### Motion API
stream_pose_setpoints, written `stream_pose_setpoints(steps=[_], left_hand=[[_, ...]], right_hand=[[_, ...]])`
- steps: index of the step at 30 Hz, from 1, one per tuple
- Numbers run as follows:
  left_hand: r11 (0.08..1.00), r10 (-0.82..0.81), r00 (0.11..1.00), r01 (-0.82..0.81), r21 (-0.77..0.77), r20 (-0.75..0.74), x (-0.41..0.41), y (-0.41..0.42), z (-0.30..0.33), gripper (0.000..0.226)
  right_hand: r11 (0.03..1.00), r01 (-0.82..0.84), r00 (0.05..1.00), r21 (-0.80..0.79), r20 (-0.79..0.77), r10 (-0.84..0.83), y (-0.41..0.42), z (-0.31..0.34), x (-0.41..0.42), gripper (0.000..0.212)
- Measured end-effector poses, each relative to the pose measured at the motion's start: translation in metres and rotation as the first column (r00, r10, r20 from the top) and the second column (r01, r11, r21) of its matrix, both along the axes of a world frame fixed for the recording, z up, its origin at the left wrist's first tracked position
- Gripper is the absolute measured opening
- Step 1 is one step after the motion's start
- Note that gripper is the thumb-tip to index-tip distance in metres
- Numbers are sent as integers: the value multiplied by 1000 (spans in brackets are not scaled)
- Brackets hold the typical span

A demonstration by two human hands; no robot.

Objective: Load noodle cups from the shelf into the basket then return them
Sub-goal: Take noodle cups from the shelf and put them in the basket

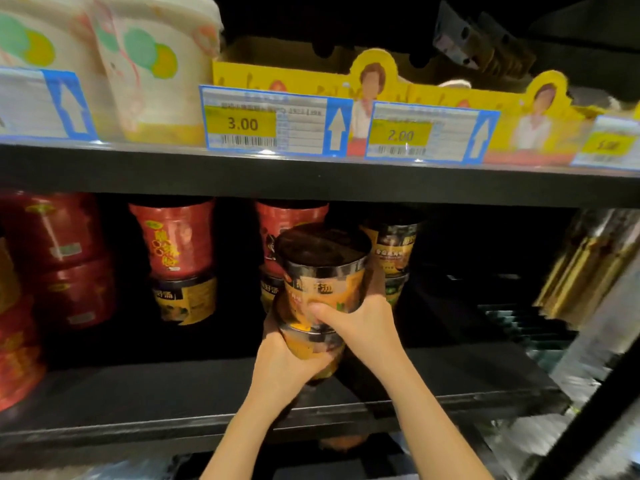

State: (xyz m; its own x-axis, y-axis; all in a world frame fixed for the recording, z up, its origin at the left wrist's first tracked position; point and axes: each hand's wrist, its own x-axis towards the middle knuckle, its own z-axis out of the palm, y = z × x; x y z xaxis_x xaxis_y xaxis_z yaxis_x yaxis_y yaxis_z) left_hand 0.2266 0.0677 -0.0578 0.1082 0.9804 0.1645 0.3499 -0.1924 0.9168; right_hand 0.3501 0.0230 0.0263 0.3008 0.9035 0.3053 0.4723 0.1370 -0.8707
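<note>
Two yellow-and-black noodle cups are stacked over the black lower shelf [173, 393]. My right hand [360, 323] grips the upper cup [322, 271] around its lower part, thumb across the front. The lower cup [311, 344] is held from below and from the left by my left hand [280, 368]. Behind them stand more cups: a yellow-black stack [391, 251] to the right, a red cup [287, 216] behind, and a red cup on a yellow-black cup [176, 244] to the left. No basket is in view.
Dark red cups [59, 258] fill the shelf's far left. The upper shelf carries pale bowls [145, 71], yellow cardboard trays [415, 95] and price tags [270, 123]. Shiny packets [588, 265] hang at the right. The shelf's right half looks dark and bare.
</note>
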Motion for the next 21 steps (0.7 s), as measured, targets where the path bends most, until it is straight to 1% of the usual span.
stream_pose_setpoints(steps=[1,2,5,7,10,12,16,17,18,20,21], left_hand=[[1000,20,1000,-20,15,-1,-1,-2,2,97],[998,51,999,-52,23,12,-1,-6,7,93],[993,118,987,-116,-18,107,-8,-20,21,81],[994,106,981,-105,-16,163,-15,-29,26,77],[998,53,966,-58,14,253,-21,-44,28,90],[998,22,955,-36,42,295,-19,-61,33,90],[997,-79,939,65,51,334,5,-105,36,99],[993,-116,933,107,45,341,15,-118,35,99],[988,-152,926,148,38,346,25,-132,32,97],[975,-212,908,223,12,360,49,-158,24,92],[966,-238,900,259,-8,366,62,-171,18,92]], right_hand=[[999,27,999,27,-22,-26,-2,1,4,51],[997,47,998,55,-54,-44,-5,3,9,53],[983,93,985,156,-156,-68,-22,9,29,76],[974,120,976,192,-201,-80,-40,8,45,83],[966,137,969,221,-234,-84,-73,-2,65,87],[964,151,961,221,-262,-90,-99,-11,74,93],[955,247,931,164,-315,-186,-158,-33,96,108],[951,275,918,140,-332,-216,-175,-38,102,109],[947,299,906,116,-347,-243,-193,-43,109,105],[932,349,883,95,-367,-294,-229,-51,124,88],[919,384,867,90,-376,-325,-246,-56,131,84]])
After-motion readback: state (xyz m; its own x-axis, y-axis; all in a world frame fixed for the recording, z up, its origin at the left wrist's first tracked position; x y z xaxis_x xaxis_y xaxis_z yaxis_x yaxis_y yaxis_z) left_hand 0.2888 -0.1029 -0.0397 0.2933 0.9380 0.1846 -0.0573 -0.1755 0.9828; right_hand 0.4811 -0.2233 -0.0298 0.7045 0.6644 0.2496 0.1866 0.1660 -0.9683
